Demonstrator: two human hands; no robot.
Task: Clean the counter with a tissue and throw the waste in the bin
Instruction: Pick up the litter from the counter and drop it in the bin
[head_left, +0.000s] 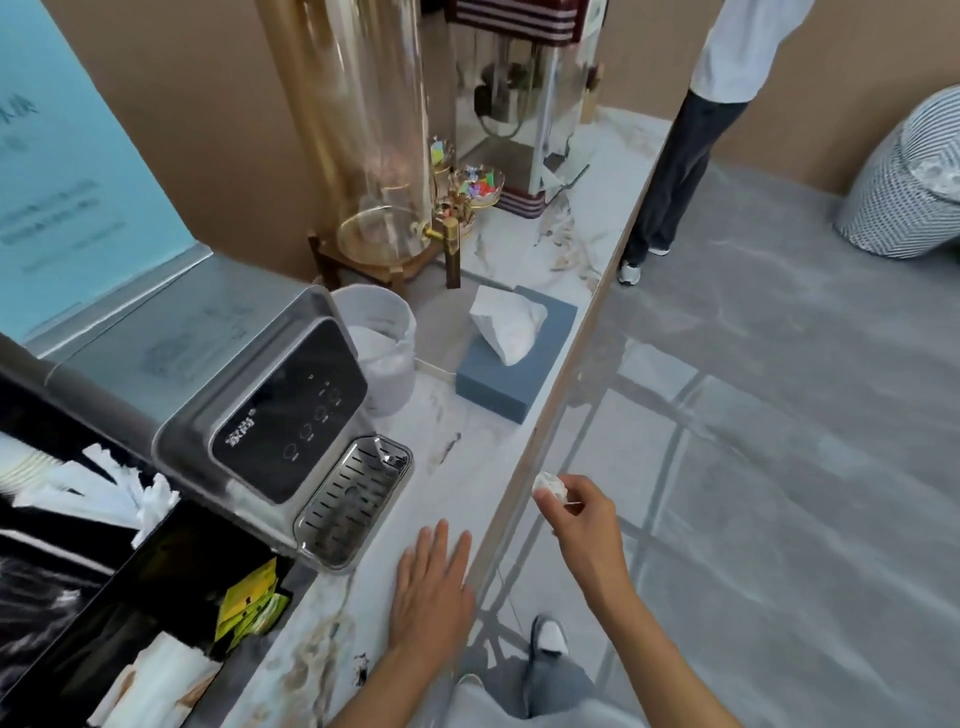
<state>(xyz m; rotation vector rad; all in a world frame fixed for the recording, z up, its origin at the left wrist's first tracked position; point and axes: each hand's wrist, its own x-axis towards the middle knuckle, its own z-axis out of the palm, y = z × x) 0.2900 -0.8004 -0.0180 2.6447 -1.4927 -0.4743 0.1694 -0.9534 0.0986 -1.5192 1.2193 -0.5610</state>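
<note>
My right hand (582, 514) hovers just past the counter's front edge, fingers closed on a crumpled white tissue ball (550, 486). My left hand (434, 577) lies flat, palm down, on the white marble counter (467, 467), fingers spread and holding nothing. A small white-lined bin (379, 343) stands on the counter behind the water dispenser. To its right sits a blue tissue box (511, 374) with a white tissue (506, 325) sticking up from it.
A silver water dispenser (270, 410) with a drip tray stands left of my hands. Behind are a glass drink dispenser (374, 156), a candy bowl (478, 187) and a popcorn machine (519, 104). Another person's legs (670, 171) stand by the counter's far end. A striped bin (904, 182) sits on the floor.
</note>
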